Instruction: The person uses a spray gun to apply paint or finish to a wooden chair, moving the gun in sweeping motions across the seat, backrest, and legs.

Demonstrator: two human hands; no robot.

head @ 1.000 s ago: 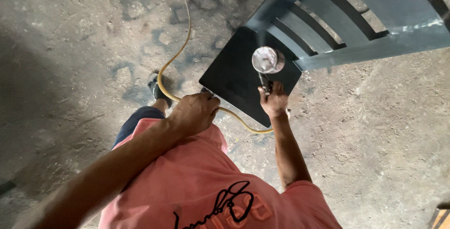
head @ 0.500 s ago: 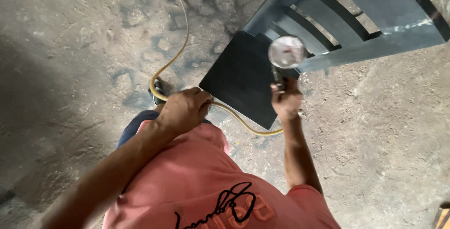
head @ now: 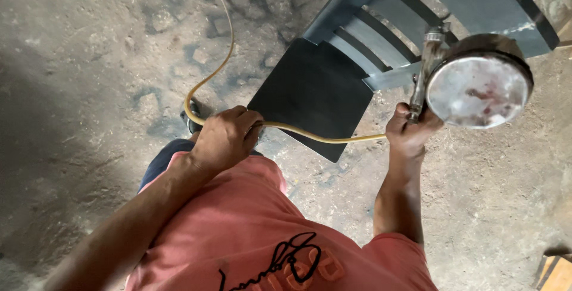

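Spray gun (head: 444,70) sits up at two o'clock from our chest, gripped in our right hand (head: 408,133), whose fingers are clenched round its handle below the metal body. Its round cup (head: 479,82) faces the camera, the lid pale and smeared with reddish stains. Our left hand (head: 226,136) is at about eleven o'clock, closed in a loose fist over the yellow hose (head: 322,136). That hose runs from the gun's base across to our left hand, then curves up toward twelve o'clock and out of view.

Beneath the hands stands a dark metal chair (head: 357,41), painted grey-blue, its slatted back reaching up toward one o'clock. Its flat seat (head: 313,91) looks nearly black and lies between our two hands. The hose passes over the seat's near edge.

We stand on a rough dirt floor (head: 89,88), grey-brown, uneven and dusted, with darker stained patches around the chair at eleven o'clock and small stones pressed into it near twelve. Light falls across the right side, while a broad shadow covers the floor at nine o'clock. One dark shoe (head: 192,118) shows just past our left hand. A bit of orange-brown wood (head: 557,273) pokes in at four o'clock.
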